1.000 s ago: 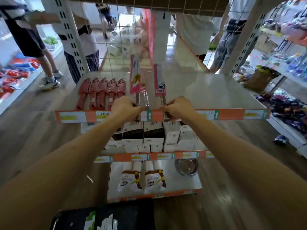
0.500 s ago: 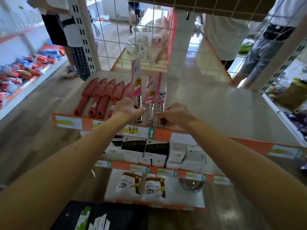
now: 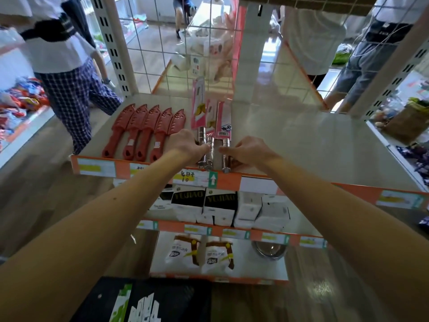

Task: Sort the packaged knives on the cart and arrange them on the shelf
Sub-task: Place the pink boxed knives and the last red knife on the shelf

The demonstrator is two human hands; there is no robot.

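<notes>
Three steel-handled knives in pink packaging (image 3: 210,117) lie side by side on the top shelf (image 3: 301,140), handles toward the front edge. My left hand (image 3: 185,145) grips the leftmost steel handles. My right hand (image 3: 246,152) pinches the handle of the right knife (image 3: 224,122); a narrow gap separates it from the middle one. A row of several red sheathed knives (image 3: 144,131) lies to the left of my left hand. At the bottom edge, a dark cart (image 3: 144,298) holds white and green packages.
Below are a shelf of black and white boxes (image 3: 220,205) and a lower one with snack bags (image 3: 199,254) and a steel bowl (image 3: 269,249). A wire grid (image 3: 162,54) backs the shelf. A person in checked trousers (image 3: 76,94) stands at left; others stand behind.
The right knife has slid left from a spot apart to lie next to the other two. Both hands stayed on the handles. The view has moved closer to the shelf.
</notes>
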